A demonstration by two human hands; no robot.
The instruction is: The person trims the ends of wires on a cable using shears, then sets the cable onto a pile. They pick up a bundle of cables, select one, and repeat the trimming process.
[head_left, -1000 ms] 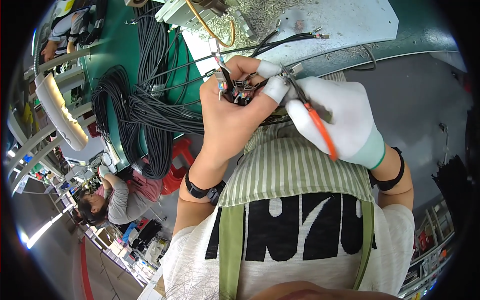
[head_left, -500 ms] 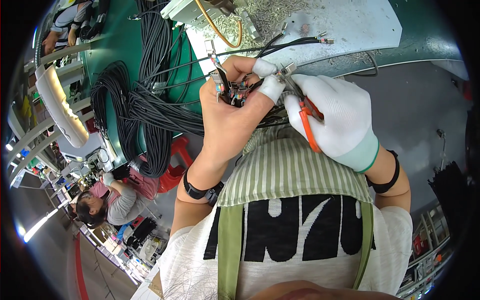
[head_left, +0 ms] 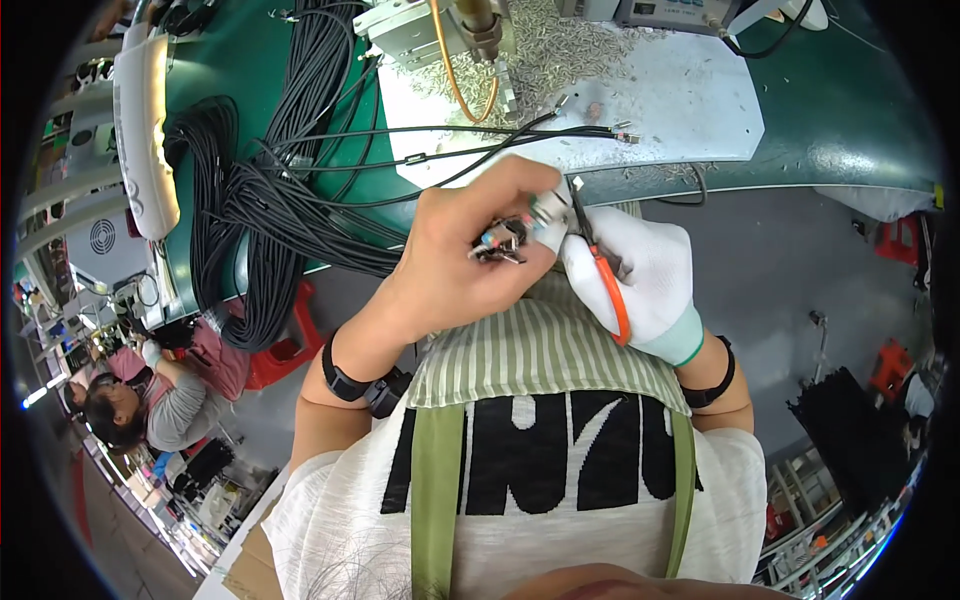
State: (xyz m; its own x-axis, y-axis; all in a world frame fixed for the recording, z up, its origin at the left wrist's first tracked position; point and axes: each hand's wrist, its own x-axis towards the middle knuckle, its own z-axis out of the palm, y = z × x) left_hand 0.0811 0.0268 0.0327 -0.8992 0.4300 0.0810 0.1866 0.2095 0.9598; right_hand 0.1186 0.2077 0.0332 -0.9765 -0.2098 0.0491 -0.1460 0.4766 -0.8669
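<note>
1. The green worktop stretches across the upper part of the view, under the cables and a board.
2. The pale board lies on the worktop, beyond the hands.
3. The black cables spread in long looped bundles over the worktop's left side, some hanging past its near edge.
4. The striped apron covers the person's front, just below the hands.
5. The left hand, bare except for white covers on thumb and forefinger, is curled around a cluster of cable ends, its covered fingertips brought together at the cutter.
6. The right hand, in a white glove, is wrapped around the cutter's handles.
7. The orange-handled cutter is tilted, its tip just beside the left fingertips; whether its blades are spread or pressed together, I cannot tell.
8. The cable ends sit in the left palm, with coloured wires and metal parts showing; the one near the fingertips is blurred.
9. The metal scraps, small and silvery, lie heaped on the board's far part.
</note>
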